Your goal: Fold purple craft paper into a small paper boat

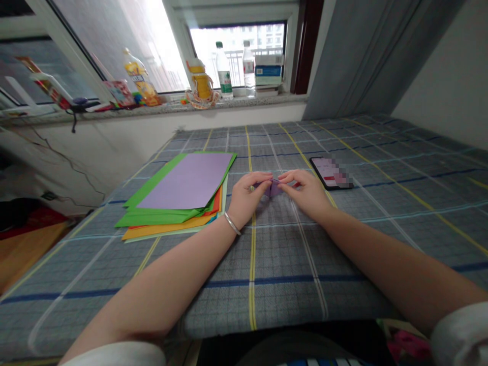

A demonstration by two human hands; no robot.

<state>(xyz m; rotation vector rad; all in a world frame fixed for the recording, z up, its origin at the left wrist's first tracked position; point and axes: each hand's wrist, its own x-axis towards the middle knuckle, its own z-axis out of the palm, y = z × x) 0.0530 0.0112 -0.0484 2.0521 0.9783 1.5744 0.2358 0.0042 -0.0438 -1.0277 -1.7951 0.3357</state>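
Observation:
My left hand (247, 195) and my right hand (305, 192) meet over a plaid cloth (267, 254), fingertips pinched together on a small folded piece of purple paper (273, 188). Most of that paper is hidden by my fingers. A silver bracelet (232, 223) circles my left wrist. A stack of coloured paper sheets (179, 195) lies just left of my left hand, with a purple sheet on top and green, orange and red ones beneath.
A phone (331, 173) with a lit screen lies just beyond my right hand. On the windowsill (152, 109) stand bottles (224, 71), snack packets and a box. A grey curtain (366, 56) hangs at the right.

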